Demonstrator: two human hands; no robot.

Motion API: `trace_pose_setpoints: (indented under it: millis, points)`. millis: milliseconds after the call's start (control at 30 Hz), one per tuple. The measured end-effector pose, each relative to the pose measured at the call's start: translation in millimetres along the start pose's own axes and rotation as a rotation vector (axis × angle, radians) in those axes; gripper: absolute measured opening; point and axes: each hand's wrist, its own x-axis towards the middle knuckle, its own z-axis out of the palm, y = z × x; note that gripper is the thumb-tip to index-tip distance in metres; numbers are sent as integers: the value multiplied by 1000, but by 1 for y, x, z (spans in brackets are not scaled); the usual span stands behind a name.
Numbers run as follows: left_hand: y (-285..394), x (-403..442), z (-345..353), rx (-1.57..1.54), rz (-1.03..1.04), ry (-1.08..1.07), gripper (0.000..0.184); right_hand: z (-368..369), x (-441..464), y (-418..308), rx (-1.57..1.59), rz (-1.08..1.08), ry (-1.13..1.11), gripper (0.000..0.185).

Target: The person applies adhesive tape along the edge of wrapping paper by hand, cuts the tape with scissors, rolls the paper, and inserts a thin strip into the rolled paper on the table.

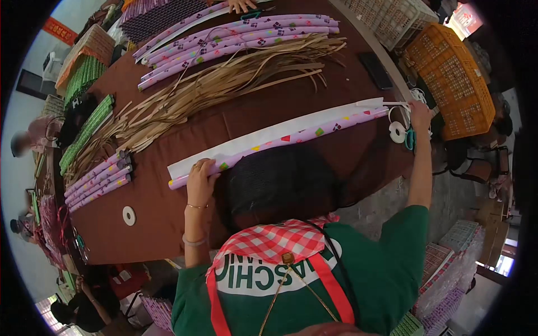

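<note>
A long purple patterned roll (297,136) lies across the brown table, with a strip of its white sheet (246,136) unrolled along the far side. My left hand (200,175) rests on the roll's left end, thumb and fingers bent around it. At the right end, my right hand (420,115) is closed at a thin white strip (397,103) that reaches the sheet's corner. What exactly its fingers pinch is too small to tell. Just below that hand are a white tape roll (397,132) and teal-handled scissors (409,139).
Beyond lie brown dried strips (224,87) and more purple rolls (241,42). Short purple bundles (101,182) and a white ring (129,215) are at left. A phone (375,70) lies at the far right; an orange crate (451,78) stands past the edge. Another person's hand (241,5) is at the top.
</note>
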Motion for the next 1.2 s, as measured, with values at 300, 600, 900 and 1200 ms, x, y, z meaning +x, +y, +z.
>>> trace_pose_setpoints:
  millis: [300,600,900,1200]
  points:
    - [6,0,-3,54,27,-10,40,-28,-6,-30,117,-30,162,16]
    - [19,-5,-12,45,56,58,40,-114,-34,-170,751,-351,151,15]
    - [32,-42,-34,77,50,352,23,-120,-6,-346,1087,-913,-147,9]
    - [43,-97,-19,-13,-233,577,16,-99,11,-532,1005,-1133,257,14]
